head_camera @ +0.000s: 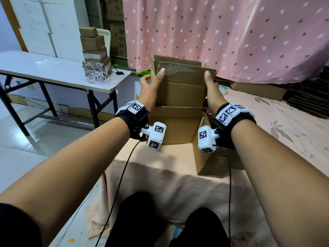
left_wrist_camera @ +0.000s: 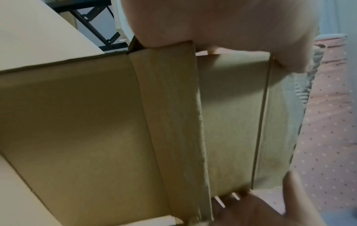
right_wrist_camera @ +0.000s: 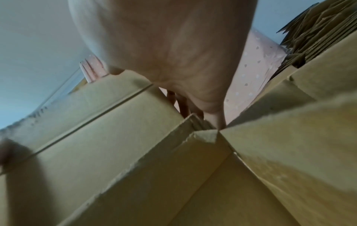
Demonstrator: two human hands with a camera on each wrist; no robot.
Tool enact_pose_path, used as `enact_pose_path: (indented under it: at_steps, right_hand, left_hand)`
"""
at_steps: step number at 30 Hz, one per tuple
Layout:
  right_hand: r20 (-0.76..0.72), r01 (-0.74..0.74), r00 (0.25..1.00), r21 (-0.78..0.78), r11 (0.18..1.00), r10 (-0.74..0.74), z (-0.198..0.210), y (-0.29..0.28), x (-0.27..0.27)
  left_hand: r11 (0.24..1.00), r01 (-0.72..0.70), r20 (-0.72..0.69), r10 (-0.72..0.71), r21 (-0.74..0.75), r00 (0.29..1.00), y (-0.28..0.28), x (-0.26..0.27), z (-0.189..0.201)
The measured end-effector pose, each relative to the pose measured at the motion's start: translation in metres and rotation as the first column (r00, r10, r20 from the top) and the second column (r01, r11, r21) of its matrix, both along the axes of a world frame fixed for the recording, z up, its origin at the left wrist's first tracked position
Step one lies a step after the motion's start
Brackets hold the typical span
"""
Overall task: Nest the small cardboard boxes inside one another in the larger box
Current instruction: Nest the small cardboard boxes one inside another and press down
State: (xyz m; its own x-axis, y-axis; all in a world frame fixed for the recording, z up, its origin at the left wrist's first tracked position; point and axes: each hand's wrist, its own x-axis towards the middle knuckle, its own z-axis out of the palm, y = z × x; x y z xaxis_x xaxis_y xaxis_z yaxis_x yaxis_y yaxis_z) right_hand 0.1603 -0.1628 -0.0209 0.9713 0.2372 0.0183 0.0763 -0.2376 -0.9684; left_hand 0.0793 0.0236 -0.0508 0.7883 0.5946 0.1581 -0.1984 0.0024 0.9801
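Two hands, your left hand (head_camera: 151, 88) and right hand (head_camera: 211, 90), clamped the smaller cardboard box (head_camera: 181, 86), half-sunk into the larger box (head_camera: 176, 125); another box (head_camera: 206, 157) waited near right.

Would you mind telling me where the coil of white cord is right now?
In the head view, the white cord lies upper left on the white folding table, against the stack of small boxes.

Small box (head_camera: 185, 91) – in larger box (head_camera: 175, 127) (partway)

Black straps circle both wrists, each carrying white blocks printed with black-and-white square markers. A thin black cable (head_camera: 115, 196) trails from each block. Dark trousers (head_camera: 135, 221) cover the legs.
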Motion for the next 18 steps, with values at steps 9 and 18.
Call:
enact_pose_path:
  at_steps: [9, 18]
  right_hand:
    - [-0.104, -0.073, 0.992, 0.036, 0.997, 0.076, -0.045, 0.018, 0.093]
    - [-0.268, -0.063, 0.961, 0.034, 0.997, 0.069, -0.008, 0.025, 0.012]
  left_hand:
    - [0.999, 0.004, -0.007, -0.004, -0.041, 1.000, 0.031, 0.009, -0.024]
    - [0.986, 0.166, 0.080, -0.167, 0.016, 0.983, 0.041, -0.012, -0.006]
